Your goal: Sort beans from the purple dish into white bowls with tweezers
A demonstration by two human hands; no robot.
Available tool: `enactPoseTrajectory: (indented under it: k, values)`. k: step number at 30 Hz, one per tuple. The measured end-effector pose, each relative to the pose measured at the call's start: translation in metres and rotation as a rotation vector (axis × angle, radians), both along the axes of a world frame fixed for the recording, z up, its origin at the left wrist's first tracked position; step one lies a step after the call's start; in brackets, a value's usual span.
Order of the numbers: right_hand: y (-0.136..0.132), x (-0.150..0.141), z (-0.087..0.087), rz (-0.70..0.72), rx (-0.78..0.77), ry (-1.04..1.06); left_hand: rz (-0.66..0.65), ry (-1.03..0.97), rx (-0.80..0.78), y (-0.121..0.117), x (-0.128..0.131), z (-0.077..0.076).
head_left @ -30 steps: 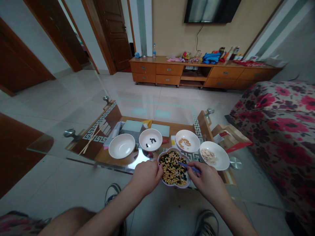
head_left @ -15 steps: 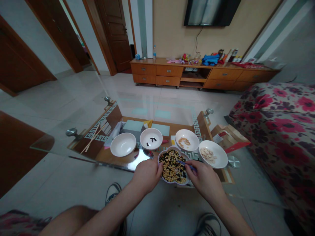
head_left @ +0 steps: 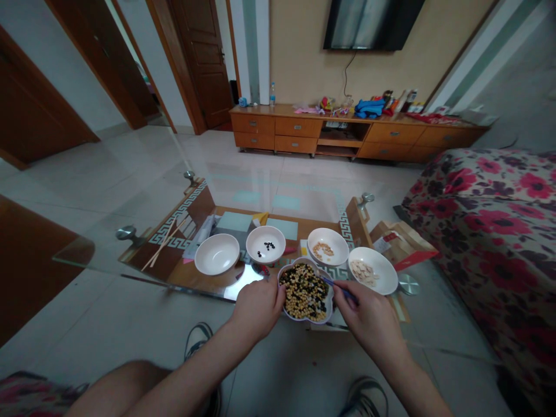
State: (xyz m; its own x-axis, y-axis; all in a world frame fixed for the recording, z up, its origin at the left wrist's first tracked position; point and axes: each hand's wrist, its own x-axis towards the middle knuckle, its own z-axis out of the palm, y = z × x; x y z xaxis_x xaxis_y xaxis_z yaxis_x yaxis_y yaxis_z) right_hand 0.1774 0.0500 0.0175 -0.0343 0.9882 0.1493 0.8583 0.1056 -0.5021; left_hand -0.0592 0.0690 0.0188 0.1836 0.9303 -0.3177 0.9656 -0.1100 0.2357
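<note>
My left hand (head_left: 255,306) is closed on the left rim of a flower-shaped bowl (head_left: 330,296), thumb over the edge. Yellow and black beans (head_left: 304,292) mixed together fill most of this bowl. In my closed right hand (head_left: 369,315) is a slim blue-handled utensil (head_left: 333,282); its far end is at the beans near the bowl's upper right, too small to make out. Behind stand a white bowl with several black beans (head_left: 266,244), a white bowl with yellow beans (head_left: 328,246), and a white bowl with pale flat pieces (head_left: 372,271).
Another white bowl (head_left: 217,255), with nothing visible inside, stands at the left of the glass table (head_left: 278,185). Chopsticks (head_left: 163,246) lie farther left. A paper bag (head_left: 402,243) is at the right, near a flower-patterned sofa (head_left: 490,231).
My right hand has drawn the blue-handled utensil slightly right and up, toward the bowl's right rim. My left hand keeps its hold on the bowl. The view has shifted slightly.
</note>
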Motion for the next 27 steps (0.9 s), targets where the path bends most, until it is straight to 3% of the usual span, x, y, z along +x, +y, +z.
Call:
enactPoseTrajectory:
  k: [8,13,22,27]
  values:
    - [0.003,0.018,0.002,-0.032,0.234,-0.074,-0.001,0.044,-0.025,0.0,0.0,0.0]
    - [0.005,0.034,0.004,-0.103,0.277,-0.13,-0.006,0.057,-0.022,0.001,0.001,0.001]
    - [0.006,0.055,0.014,-0.363,0.117,-0.31,-0.01,0.065,-0.008,0.0,0.001,-0.004]
    - [0.006,0.055,0.018,-0.391,0.009,-0.4,-0.009,0.059,0.01,-0.001,0.0,-0.005]
